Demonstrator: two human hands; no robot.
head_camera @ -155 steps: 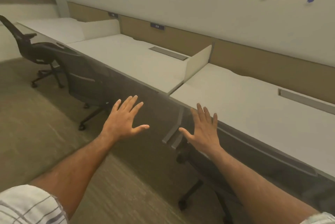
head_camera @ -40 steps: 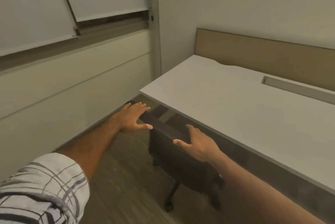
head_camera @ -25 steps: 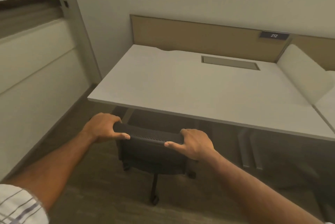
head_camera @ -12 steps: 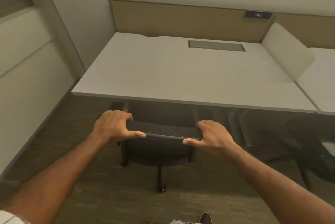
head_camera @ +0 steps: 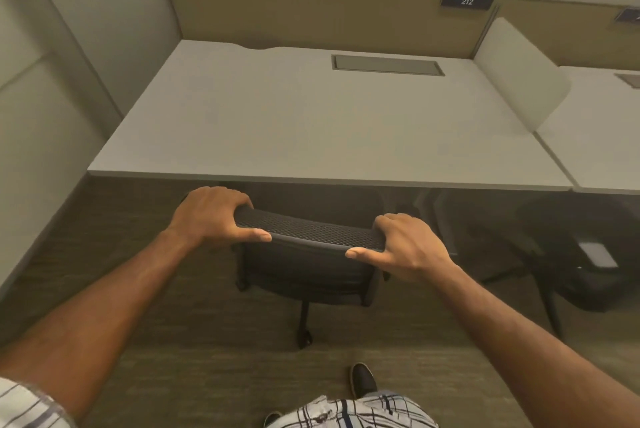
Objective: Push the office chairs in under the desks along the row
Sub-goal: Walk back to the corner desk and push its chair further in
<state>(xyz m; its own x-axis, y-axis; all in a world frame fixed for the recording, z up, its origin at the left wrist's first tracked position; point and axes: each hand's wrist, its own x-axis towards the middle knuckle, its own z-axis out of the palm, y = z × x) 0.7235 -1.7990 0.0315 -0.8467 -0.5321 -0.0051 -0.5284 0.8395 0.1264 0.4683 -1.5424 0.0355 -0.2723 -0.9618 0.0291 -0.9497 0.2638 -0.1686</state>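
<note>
A black mesh-backed office chair (head_camera: 308,254) stands in front of the white desk (head_camera: 311,130) labelled 212, its seat partly under the desk's front edge. My left hand (head_camera: 211,216) grips the left end of the backrest's top rim, thumb on the near side. My right hand (head_camera: 405,247) grips the right end the same way. The chair's base and one caster show below the backrest. A second black chair (head_camera: 575,254) sits under the neighbouring desk on the right.
A wall (head_camera: 41,137) runs close along the left of the desk. A white divider panel (head_camera: 519,78) separates it from the adjoining desk (head_camera: 602,137). A grey cable hatch (head_camera: 387,65) sits at the desk's back. My shoe (head_camera: 362,379) is on the carpet behind the chair.
Since six seconds ago I moved along the row to the end desk and took hold of this chair's backrest. Over the last second the chair turned square to the desk and drew closer to it.
</note>
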